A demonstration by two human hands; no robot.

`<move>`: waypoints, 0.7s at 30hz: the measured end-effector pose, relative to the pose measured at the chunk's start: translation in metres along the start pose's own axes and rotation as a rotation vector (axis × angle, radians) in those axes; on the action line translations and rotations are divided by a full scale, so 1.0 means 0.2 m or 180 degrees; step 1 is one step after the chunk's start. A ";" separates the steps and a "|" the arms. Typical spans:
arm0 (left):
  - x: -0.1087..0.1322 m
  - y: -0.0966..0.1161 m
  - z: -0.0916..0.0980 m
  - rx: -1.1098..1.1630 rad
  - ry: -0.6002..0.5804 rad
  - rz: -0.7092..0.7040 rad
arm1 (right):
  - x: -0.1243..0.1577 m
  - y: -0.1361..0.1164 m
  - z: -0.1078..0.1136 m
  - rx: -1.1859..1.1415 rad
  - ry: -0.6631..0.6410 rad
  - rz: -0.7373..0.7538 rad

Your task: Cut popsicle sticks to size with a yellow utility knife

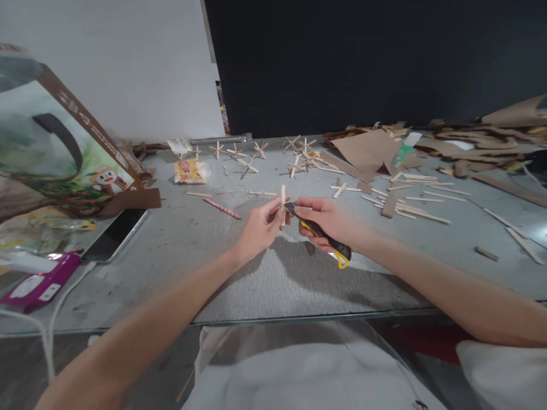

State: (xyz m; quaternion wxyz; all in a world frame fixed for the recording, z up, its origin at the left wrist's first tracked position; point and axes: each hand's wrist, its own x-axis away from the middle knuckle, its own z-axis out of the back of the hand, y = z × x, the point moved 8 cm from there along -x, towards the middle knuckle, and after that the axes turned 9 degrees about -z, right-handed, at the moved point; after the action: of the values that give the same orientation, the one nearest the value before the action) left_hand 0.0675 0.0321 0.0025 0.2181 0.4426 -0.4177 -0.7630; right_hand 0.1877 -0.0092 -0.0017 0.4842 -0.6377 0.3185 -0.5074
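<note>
My left hand (262, 225) pinches a pale wooden craft stick (283, 196) upright, just above the table. Part of the stick is hidden behind the fingers. The fingers of my right hand (327, 219) are wrapped round a black-and-yellow hand tool (331, 242) with a yellow loop at its rear end. Its dark head meets the stick at about mid-height, close to my left fingertips; the exact kind of tool is hard to make out. Beyond the hands, several crossed-stick stars (260, 150) lie on the table.
Loose craft sticks (421, 213) and torn brown cardboard (363, 151) spread over the right side. A glue stick (405, 149) rests on the cardboard. To the left are a large printed box (55, 136), a phone (115, 234), a purple device (43, 285), a snack packet (190, 171) and a striped straw (222, 208).
</note>
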 end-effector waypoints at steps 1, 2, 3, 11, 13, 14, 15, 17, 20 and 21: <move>0.00 0.00 0.00 0.0014 0.0008 -0.0009 | 0.00 0.00 0.00 -0.0057 -0.0013 -0.0033; 0.00 0.00 0.00 0.0014 0.0013 -0.0016 | 0.00 0.00 0.00 -0.0114 -0.0028 -0.0059; 0.00 0.00 0.00 -0.0002 0.0014 -0.0020 | 0.00 0.00 0.00 -0.0172 -0.0044 -0.0083; 0.00 0.01 0.00 -0.0112 -0.0028 -0.0075 | -0.02 0.03 0.00 -0.0500 -0.0229 -0.0342; 0.00 0.01 0.00 -0.0123 -0.0012 -0.0076 | -0.03 0.03 0.00 -0.0566 -0.0263 -0.0358; 0.00 0.01 0.00 -0.0132 -0.0008 -0.0073 | -0.03 0.03 0.01 -0.0597 -0.0278 -0.0357; 0.00 0.01 0.00 -0.0138 -0.0007 -0.0070 | -0.03 0.03 0.01 -0.0624 -0.0294 -0.0358; 0.00 0.02 0.00 -0.0141 -0.0020 -0.0065 | -0.04 0.03 0.01 -0.0670 -0.0309 -0.0386; 0.00 0.01 0.00 -0.0130 -0.0032 -0.0050 | -0.04 0.03 0.01 -0.0689 -0.0255 -0.0438; 0.00 0.01 0.00 -0.0125 -0.0034 -0.0038 | -0.04 0.03 0.02 -0.0670 -0.0227 -0.0448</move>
State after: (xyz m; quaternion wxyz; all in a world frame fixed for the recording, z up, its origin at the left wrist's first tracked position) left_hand 0.0671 0.0311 0.0050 0.2201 0.4366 -0.4011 -0.7746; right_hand 0.1889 -0.0030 -0.0111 0.3889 -0.7234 0.3070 -0.4809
